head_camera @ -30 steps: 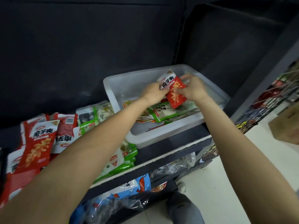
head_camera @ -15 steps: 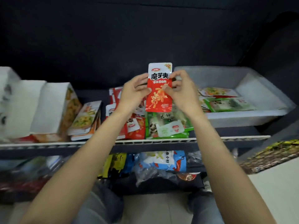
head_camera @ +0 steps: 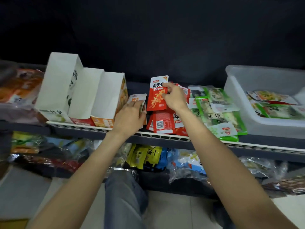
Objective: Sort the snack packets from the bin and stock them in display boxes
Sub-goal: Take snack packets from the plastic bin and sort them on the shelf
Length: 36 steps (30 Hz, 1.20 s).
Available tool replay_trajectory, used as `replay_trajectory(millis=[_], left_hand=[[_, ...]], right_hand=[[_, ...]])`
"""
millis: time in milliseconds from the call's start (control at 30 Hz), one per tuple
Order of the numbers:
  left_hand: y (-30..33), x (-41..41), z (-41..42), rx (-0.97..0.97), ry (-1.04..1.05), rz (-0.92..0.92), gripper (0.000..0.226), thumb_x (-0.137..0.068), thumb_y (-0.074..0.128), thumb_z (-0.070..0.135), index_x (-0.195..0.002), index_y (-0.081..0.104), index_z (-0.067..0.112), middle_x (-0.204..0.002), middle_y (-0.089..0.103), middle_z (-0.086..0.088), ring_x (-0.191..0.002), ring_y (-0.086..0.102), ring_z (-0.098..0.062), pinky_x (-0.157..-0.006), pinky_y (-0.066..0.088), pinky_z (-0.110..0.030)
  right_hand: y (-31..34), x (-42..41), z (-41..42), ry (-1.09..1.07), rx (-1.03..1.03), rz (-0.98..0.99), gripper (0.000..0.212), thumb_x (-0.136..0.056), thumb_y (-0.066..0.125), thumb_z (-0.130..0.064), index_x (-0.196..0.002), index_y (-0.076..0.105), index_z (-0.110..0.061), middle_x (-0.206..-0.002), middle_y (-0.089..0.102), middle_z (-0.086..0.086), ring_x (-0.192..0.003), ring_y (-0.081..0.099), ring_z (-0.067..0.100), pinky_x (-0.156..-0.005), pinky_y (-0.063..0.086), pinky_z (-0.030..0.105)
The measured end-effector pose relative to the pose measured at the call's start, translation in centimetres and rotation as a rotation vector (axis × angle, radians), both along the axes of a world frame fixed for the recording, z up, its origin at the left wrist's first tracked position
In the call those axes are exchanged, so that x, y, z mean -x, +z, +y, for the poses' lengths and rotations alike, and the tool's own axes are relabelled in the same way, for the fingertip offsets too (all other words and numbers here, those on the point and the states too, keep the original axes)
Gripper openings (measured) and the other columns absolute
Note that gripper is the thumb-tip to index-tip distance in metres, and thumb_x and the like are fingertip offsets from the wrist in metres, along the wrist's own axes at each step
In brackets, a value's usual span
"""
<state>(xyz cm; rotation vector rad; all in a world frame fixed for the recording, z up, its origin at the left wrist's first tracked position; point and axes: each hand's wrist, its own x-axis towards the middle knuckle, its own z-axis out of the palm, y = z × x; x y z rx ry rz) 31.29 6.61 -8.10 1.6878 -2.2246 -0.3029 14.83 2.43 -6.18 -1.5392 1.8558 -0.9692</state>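
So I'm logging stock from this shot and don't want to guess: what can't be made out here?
Head view only:
- Display boxes: their white walls hide whatever is inside.
- Orange packets: mostly covered by the left hand.
- Red packet: its title is partly hidden by the right hand.
- Bin: cut off by the right edge.
- Lower shelf bags: dim, labels unreadable.

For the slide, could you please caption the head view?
Right hand holds a red snack packet over the red pile; left hand rests on an orange stack.
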Motion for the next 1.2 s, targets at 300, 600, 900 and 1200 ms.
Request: replay_trajectory(millis=[300,600,900,1200], left_hand=[[-0.4,1.6,-0.8,0.068,-0.009,-0.111,0.042,-0.098,0.041,0.037,-0.133,0.049,0.017,-0.135,0.053,-0.006,-0.126,0.044,-0.024,-0.102,0.037,-0.036],[0.6,6.5,-0.7,0.08,-0.165,-0.072,0.044,-0.096,0.046,0.036,-0.135,0.048,0.018,-0.134,0.054,-0.004,-0.123,0.047,-0.023,-0.1,0.039,-0.036],[4.6,18.3,0.3,0.109,-0.524,0.328,0.037,-0.095,0.052,0.027,-0.132,0.053,0.02,-0.134,0.053,0.001,-0.126,0.043,-0.017,-0.103,0.031,-0.029],[2.7,26.0,-0.7,-0.042,-0.556,0.189,0.055,-0.094,0.047,0.048,-0.144,0.039,0.026,-0.153,0.029,0.009,-0.142,0.018,-0.012,-0.117,0.012,-0.035]], right_hand=[[-2.3,4.1,0.2,-0.042,-0.052,0.74,0.038,-0.093,0.048,-0.019,-0.13,0.056,-0.013,-0.138,0.046,0.017,-0.127,0.037,0.034,-0.104,0.03,0.039],[-1.9,6.6,3.0,0.239,0.039,0.481,0.039,-0.096,0.045,-0.016,-0.135,0.051,-0.017,-0.143,0.048,0.001,-0.128,0.047,0.021,-0.111,0.034,0.036],[5.4,23.6,6.6,-0.09,0.263,0.561,0.033,-0.087,0.055,-0.009,-0.117,0.064,-0.019,-0.108,0.071,0.001,-0.1,0.065,0.021,-0.091,0.05,0.039],[1.1,31.1,2.1,0.196,-0.513,0.855,0.079,-0.076,0.076,-0.04,-0.14,0.034,-0.022,-0.14,0.048,0.009,-0.122,0.049,0.03,-0.097,0.041,0.035]])
